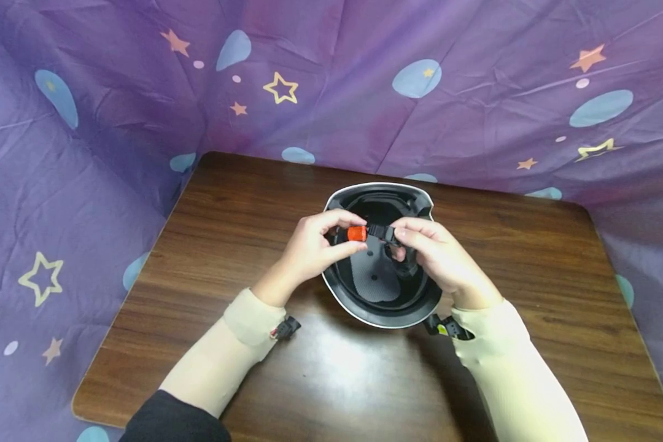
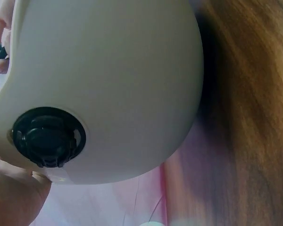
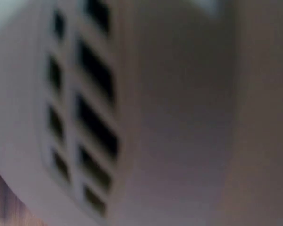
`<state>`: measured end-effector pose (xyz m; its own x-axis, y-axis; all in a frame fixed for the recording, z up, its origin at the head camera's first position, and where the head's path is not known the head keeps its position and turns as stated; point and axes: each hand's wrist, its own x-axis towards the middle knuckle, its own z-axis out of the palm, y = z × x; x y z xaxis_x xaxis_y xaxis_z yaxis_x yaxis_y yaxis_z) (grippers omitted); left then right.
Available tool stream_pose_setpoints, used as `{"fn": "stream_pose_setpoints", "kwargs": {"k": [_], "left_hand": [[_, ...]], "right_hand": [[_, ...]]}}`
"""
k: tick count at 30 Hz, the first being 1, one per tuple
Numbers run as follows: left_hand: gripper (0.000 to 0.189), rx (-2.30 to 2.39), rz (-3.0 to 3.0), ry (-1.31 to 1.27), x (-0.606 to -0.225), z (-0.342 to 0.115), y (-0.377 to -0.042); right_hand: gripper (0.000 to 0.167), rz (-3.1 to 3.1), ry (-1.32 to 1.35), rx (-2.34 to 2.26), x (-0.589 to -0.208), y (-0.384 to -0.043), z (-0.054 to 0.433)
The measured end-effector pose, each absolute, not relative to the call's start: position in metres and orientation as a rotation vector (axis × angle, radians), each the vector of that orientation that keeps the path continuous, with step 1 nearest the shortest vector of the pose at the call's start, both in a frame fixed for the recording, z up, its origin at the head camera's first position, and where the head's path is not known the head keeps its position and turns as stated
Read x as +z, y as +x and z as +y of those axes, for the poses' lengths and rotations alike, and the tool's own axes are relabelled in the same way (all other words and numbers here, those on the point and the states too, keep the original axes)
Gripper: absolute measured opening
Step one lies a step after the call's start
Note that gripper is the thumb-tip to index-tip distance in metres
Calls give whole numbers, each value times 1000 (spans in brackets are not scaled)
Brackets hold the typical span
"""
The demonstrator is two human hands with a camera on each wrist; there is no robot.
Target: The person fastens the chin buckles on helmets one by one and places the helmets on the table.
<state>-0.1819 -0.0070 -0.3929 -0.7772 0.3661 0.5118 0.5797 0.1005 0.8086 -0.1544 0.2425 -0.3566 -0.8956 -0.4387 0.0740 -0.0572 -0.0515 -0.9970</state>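
A white helmet (image 1: 359, 316) lies upside down on the table, its black padded inside facing up. Over its opening, my left hand (image 1: 309, 244) pinches an orange-red buckle piece (image 1: 356, 233) between thumb and fingers. My right hand (image 1: 439, 252) grips the black buckle end (image 1: 383, 233) of the chin strap. The two pieces meet end to end; whether they are clipped together I cannot tell. In the left wrist view, the smooth white shell (image 2: 122, 84) bears a round black knob (image 2: 49, 136). Slotted vents (image 3: 94, 117) show on the blurred shell in the right wrist view.
A brown wood-grain table (image 1: 226, 233) carries the helmet. Behind it and along its sides hangs a purple cloth (image 1: 337, 123) printed with stars and blue ovals. Small dark devices sit on straps at both wrists, the left device (image 1: 286, 328) above the tabletop.
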Motion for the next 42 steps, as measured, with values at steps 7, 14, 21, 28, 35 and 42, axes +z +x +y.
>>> {"fn": "stream_pose_setpoints", "kwargs": {"k": [7,14,21,28,35,42], "left_hand": [[35,-1751,-2178,-969,-395,-8,-182],[35,-1747,-2144,-1042,-396,-6,-185],[35,-1718,-2106,-1093,-398,-6,-191],[35,-1671,-2173,-1095,-393,-8,-194],[39,-1726,-2209,-1309,-388,-10,-198],[49,-1728,-2117,-1445,-388,-11,-205]], "right_hand": [[27,1990,-519,-2036,-357,-155,241],[22,2170,-527,-1903,-358,-155,238],[19,2201,-466,-1889,-360,-157,237],[21,2072,-496,-1973,-365,-158,235],[23,2005,-452,-2029,-369,-159,234],[23,2012,-424,-2028,-371,-161,233]]}}
